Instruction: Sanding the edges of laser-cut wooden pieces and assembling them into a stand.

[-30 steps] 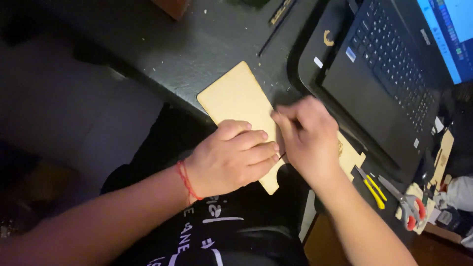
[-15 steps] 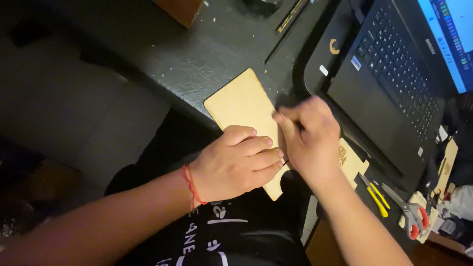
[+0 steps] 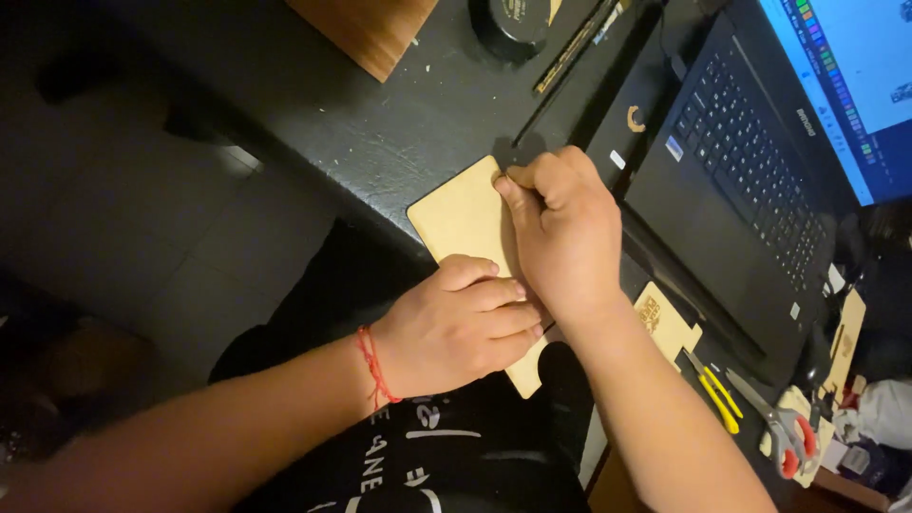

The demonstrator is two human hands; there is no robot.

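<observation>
The left hand (image 3: 456, 328) lies flat on the near end of the thin wooden board (image 3: 463, 217), fingers spread and pressing down, likely so the board does not slide on the dark desk (image 3: 380, 133). The board sticks out past the desk edge, over the lap. The right hand (image 3: 562, 228) is curled tight at the far end of the board, fingers pinched as if around something small, but I cannot tell what. Just right of that hand sits the laptop (image 3: 750, 161). A moment ago the right hand was nearer the left one; now it has slid up the board.
</observation>
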